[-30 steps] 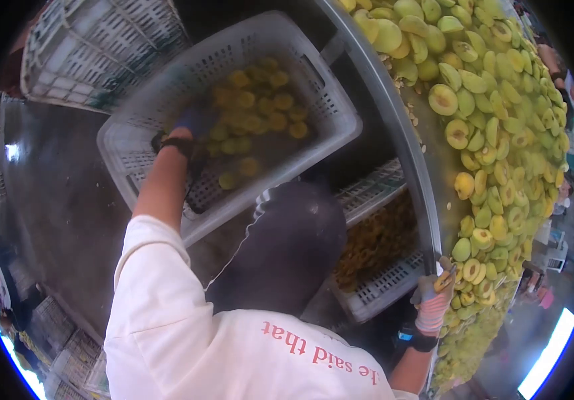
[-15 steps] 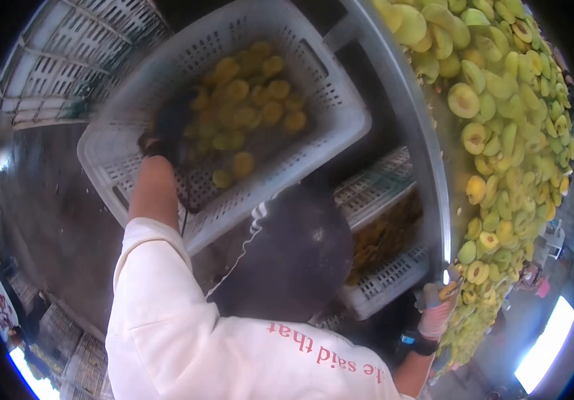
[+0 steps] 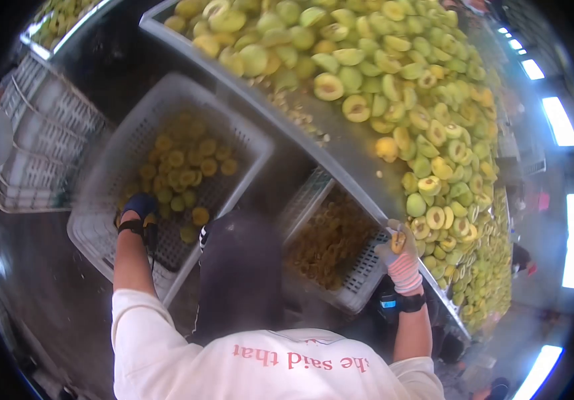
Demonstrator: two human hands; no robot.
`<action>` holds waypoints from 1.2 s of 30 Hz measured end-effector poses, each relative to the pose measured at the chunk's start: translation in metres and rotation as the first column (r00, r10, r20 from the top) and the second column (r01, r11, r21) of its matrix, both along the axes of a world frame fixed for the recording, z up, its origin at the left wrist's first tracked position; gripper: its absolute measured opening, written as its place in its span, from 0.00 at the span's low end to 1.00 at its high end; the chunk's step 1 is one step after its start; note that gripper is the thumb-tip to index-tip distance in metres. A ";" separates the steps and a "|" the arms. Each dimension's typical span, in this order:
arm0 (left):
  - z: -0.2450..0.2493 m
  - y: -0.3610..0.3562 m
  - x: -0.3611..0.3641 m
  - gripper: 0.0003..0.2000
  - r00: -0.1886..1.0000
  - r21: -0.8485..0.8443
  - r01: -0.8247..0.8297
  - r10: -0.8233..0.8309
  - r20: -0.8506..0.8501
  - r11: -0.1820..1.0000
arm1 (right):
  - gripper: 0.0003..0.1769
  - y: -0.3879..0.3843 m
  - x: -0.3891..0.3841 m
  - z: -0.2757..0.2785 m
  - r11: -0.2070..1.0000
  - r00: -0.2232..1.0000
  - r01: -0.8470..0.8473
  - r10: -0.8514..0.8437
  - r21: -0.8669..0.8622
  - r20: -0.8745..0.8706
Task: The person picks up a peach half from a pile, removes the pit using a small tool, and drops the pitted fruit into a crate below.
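My left hand (image 3: 140, 205), in a dark blue glove with a black wrist strap, is inside a white perforated crate (image 3: 250, 143). It is next to a pile of yellow-green fruit halves (image 3: 183, 163); its fingers are too blurred to read. Something black and yellow shows just below the hand. My right hand (image 3: 400, 257), in a pale glove with a pinkish cuff, is closed at the rim of a metal table (image 3: 340, 177). Its fingers pinch a brownish-yellow fruit half (image 3: 398, 242). Beyond it lies a large heap of halved green fruit (image 3: 433, 133).
Between my legs and the table, a second crate (image 3: 360, 280) holds brownish pieces (image 3: 330, 240). Stacked white crates (image 3: 47, 140) stand at the far left. A tray of green fruit (image 3: 60, 27) is at the upper left. Small pale bits (image 3: 297, 117) lie along the table edge.
My view has swung, so the table and heap now reach across the upper middle and the crate sits lower and left. My left hand is still in the crate; my right still holds a yellowish piece.
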State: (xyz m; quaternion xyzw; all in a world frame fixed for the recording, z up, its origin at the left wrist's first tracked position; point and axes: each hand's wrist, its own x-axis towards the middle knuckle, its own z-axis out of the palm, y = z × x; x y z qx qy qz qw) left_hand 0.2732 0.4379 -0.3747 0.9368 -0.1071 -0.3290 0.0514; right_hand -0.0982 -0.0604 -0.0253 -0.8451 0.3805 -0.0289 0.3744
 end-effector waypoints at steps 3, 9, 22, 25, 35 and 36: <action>0.148 -0.071 0.019 0.22 0.954 -0.272 -0.115 0.183 0.239 0.955 | 0.33 -0.002 -0.005 -0.006 0.997 0.993 -0.074 0.075 -0.013 0.087; 0.344 -0.217 0.014 0.18 0.720 -0.799 0.280 0.434 0.542 0.533 | 0.30 0.000 -0.007 -0.004 0.987 0.970 -0.141 0.153 -0.074 0.188; 0.363 -0.324 0.053 0.15 0.703 0.089 0.225 -0.225 0.674 0.970 | 0.23 -0.024 -0.065 0.018 0.996 0.982 -0.081 0.074 0.033 0.172; 0.337 -0.314 0.050 0.13 0.538 -0.074 0.391 -0.162 0.827 0.917 | 0.24 -0.023 -0.067 0.022 0.991 0.979 -0.119 0.107 0.061 0.174; 0.337 -0.381 -0.049 0.13 0.505 -0.347 0.858 -0.501 0.703 0.379 | 0.23 -0.028 -0.073 0.023 0.994 0.979 -0.110 0.106 0.015 0.172; 0.339 -0.394 -0.063 0.12 0.518 -0.311 0.854 -0.625 0.584 0.417 | 0.23 -0.028 -0.073 0.019 0.988 0.965 -0.152 0.157 -0.039 0.208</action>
